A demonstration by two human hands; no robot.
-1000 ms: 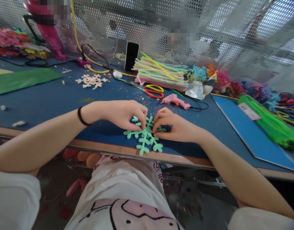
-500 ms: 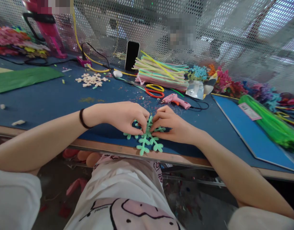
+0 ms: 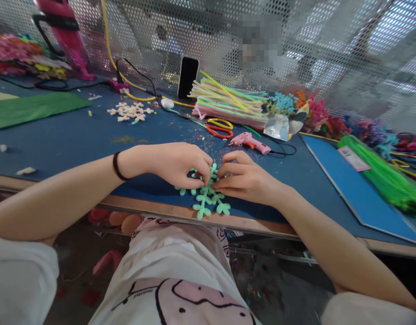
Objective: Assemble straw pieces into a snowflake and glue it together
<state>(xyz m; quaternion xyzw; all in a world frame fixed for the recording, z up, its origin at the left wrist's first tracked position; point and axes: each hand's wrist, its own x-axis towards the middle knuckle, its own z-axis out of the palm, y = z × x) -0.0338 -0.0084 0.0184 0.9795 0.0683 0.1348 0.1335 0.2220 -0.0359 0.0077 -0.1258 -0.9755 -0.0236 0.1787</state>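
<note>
A mint-green pipe-cleaner snowflake [image 3: 203, 198] lies at the front edge of the blue tabletop, its looped arms spreading out below my fingers. My left hand [image 3: 189, 164], with a dark band at the wrist, pinches the snowflake near its centre from the left. From the right, my right hand [image 3: 243, 177] has its fingertips closed on the same middle part. Fingers of both hands hide the snowflake's centre and part of its upper arms. Just beyond my right hand lies a pink hot glue gun [image 3: 250, 142].
Scissors [image 3: 220, 129] with red and yellow handles lie ahead, before a pastel pipe-cleaner bundle [image 3: 231, 101]. A phone [image 3: 188, 77] leans upright behind. A white snowflake [image 3: 130, 111] lies left; a blue board [image 3: 357, 189] and green pipe-cleaner pack [image 3: 380, 174] lie right.
My right hand's fingers have shifted slightly at the snowflake's centre. My left hand keeps almost the same pinch, and the snowflake has barely moved.
</note>
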